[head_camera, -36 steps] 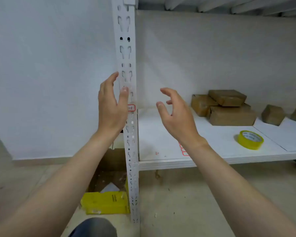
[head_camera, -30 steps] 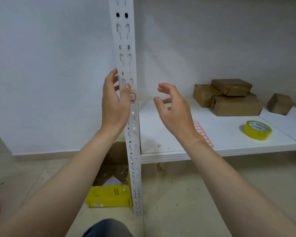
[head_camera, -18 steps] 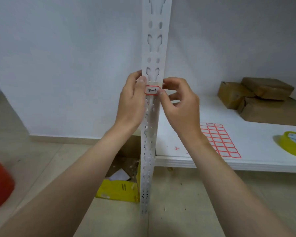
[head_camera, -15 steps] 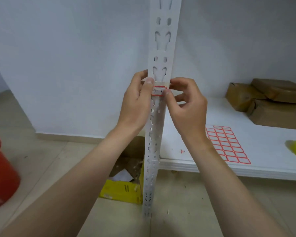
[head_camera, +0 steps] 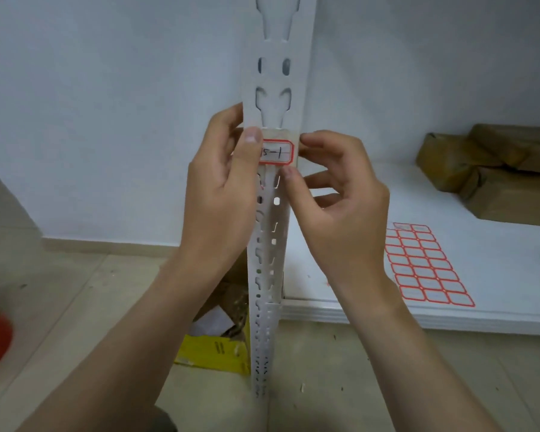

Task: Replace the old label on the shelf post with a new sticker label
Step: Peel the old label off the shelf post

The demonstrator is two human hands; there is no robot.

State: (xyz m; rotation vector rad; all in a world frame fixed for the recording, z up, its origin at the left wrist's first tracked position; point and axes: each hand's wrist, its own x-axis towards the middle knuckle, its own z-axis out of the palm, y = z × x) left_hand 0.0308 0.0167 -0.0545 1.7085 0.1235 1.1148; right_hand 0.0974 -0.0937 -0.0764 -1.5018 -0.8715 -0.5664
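Now both hands are at the post (head_camera: 275, 98), the left hand (head_camera: 222, 194) pressing its thumb on the label's (head_camera: 276, 152) left edge, the right hand (head_camera: 337, 207) pinching beside its right edge, sticker sheet (head_camera: 426, 265) on the shelf (head_camera: 496, 232).

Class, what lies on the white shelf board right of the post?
A red-bordered label sheet and brown parcels lie on the shelf board; the right hand covers its near-left part.

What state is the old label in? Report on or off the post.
On. The red-bordered label lies flat on the post; left hand and right hand flank it, unpeeled.
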